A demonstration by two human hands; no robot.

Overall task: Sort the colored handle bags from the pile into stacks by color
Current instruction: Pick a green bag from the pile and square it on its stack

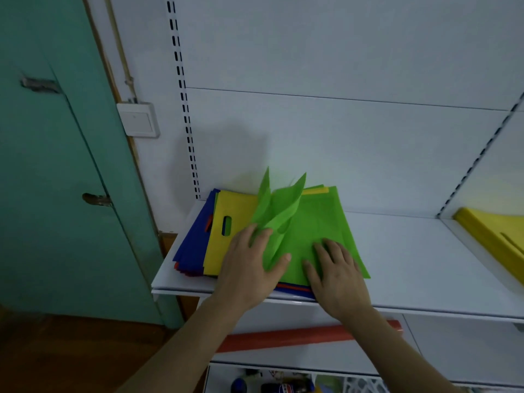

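Pinching a lifted green bag (pixel 279 211) in left grip (pixel 249 262), right grip (pixel 337 268) released, flat on pile (pixel 195 245), red roll (pixel 283 337) below, yellow stack (pixel 493 234) right.

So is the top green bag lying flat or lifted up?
Partly lifted: the left hand holds the top green bag with its corners pointing up.

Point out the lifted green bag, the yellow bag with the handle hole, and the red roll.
lifted green bag (pixel 279 208), head view, raised fold.
yellow bag (pixel 226 245), head view, flat face.
red roll (pixel 283 337), head view, middle.
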